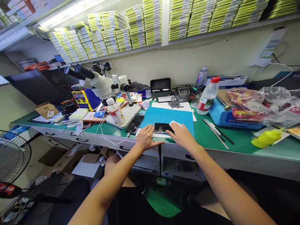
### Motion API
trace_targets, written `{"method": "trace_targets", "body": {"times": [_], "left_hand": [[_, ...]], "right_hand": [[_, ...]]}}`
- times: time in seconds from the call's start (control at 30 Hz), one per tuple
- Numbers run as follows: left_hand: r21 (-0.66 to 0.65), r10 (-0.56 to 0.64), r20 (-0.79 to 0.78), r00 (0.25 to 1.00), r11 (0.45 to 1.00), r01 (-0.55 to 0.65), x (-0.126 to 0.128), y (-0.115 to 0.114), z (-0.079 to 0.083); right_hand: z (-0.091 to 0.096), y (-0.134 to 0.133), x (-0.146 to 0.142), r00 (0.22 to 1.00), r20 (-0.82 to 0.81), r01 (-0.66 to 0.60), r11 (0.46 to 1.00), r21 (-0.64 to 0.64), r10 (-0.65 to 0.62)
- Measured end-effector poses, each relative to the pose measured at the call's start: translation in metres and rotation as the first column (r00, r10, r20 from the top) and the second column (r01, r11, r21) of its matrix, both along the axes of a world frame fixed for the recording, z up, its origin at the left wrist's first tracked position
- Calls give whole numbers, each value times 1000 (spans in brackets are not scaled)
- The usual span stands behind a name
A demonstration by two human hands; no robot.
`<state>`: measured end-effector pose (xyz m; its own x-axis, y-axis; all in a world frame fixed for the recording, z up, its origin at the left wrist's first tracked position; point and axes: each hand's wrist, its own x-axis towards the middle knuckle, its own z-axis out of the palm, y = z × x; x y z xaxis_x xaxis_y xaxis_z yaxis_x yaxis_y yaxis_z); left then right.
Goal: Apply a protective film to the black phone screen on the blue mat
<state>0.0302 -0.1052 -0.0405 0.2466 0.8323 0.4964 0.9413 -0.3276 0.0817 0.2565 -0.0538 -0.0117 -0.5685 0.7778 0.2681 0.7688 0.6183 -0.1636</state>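
Observation:
A dark phone (161,127) lies flat at the near edge of a blue mat (172,117) on the green workbench. My left hand (145,138) rests flat beside the phone's left end, fingers stretched out and close together. My right hand (182,135) presses a small white cloth (175,123) down at the phone's right end, fingers curled over it. A second dark phone (134,123), partly blurred, lies just left of the mat.
A white microscope (99,82) stands at the back left, with a white bottle (116,113) before it. A water bottle (208,95), tweezers (217,130), plastic bags (262,104) and a yellow squeeze bottle (267,138) occupy the right. A fan (12,156) stands at lower left.

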Motion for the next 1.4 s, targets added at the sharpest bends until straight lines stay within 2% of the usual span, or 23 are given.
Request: {"method": "trace_targets", "body": {"times": [0.2, 0.43, 0.53, 0.7, 0.93, 1.13, 1.4], "left_hand": [[12, 0, -3, 1000, 1000, 0, 2, 0, -1], [-7, 1, 5, 1000, 1000, -1, 4, 0, 2], [-12, 1, 21, 1000, 1000, -1, 5, 0, 2], [-20, 11, 49, 999, 1000, -10, 5, 1, 1], [-88, 8, 53, 999, 996, -3, 4, 2, 5], [-172, -15, 31, 999, 985, 20, 0, 2, 9], [-186, -8, 33, 999, 982, 14, 1, 6, 14]], "right_hand": [[1, -26, 8, 997, -8, 73, 997, 24, -73], [15, -4, 5, 998, 17, 53, 999, 10, -53], [19, -7, 10, 999, 26, 34, 999, 27, -34], [19, -22, 15, 999, 31, 37, 997, 66, -39], [22, 0, 6, 999, 45, -1, 1000, 29, -1], [17, -8, 12, 1000, -6, -12, 999, 39, 13], [21, 7, 15, 1000, -14, -16, 999, -32, 15]]}}
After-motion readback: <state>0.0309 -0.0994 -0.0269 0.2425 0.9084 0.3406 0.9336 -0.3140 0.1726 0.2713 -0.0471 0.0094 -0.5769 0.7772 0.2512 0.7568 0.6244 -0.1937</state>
